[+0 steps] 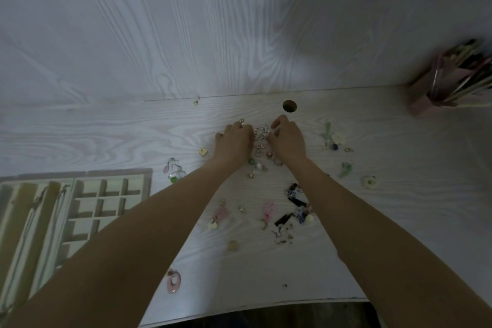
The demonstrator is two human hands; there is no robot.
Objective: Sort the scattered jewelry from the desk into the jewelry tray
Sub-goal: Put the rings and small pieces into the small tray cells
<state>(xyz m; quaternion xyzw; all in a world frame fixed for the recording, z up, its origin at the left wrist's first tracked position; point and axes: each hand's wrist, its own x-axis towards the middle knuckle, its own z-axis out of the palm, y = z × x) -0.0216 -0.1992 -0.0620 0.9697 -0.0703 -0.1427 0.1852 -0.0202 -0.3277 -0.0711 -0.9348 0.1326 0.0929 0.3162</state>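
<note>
I see both hands, left hand (234, 141) & right hand (287, 140), fingers curled over far-centre jewelry cluster (261, 138), pinch not discernible; jewelry tray (111, 176) lies near-left, long axis left-right, left hand nearer.

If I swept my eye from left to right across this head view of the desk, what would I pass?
Jewelry tray → pink hoop earring → left hand → small pile of silver rings → right hand → green and white flower pieces → pink pen holder.
</note>
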